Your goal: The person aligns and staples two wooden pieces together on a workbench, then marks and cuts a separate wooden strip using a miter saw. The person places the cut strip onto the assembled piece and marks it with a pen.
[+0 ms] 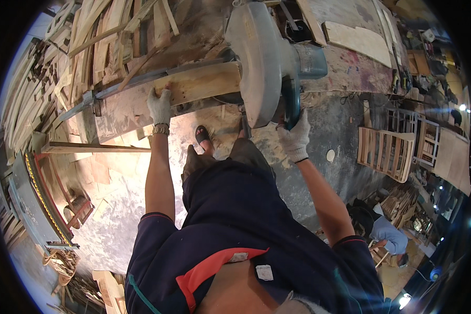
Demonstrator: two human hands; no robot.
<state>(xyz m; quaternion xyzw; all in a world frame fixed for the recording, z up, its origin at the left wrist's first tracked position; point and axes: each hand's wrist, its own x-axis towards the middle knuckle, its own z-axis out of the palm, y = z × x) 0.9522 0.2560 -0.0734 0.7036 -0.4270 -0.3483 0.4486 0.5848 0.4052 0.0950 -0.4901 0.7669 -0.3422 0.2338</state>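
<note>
A large chop saw with a pale grey blade guard (pixel 252 68) stands on the workbench before me. A flat wooden board (pixel 204 83) lies against the long metal fence (pixel 110 91), its right end at the guard. My left hand (pixel 159 106), in a white knitted glove, grips the board's left end with the fingers over its edge. My right hand (pixel 296 137), gloved too, is closed around the saw's dark green handle (pixel 291 102). The blade is hidden behind the guard.
Stacked wooden strips (pixel 102 47) crowd the far left. A plywood piece (pixel 358 41) lies at the bench's right side. Slatted wooden frames (pixel 384 152) stand on the right. Another person in a light blue shirt (pixel 390 235) sits or bends at the lower right. A beam (pixel 97 148) juts in from the left.
</note>
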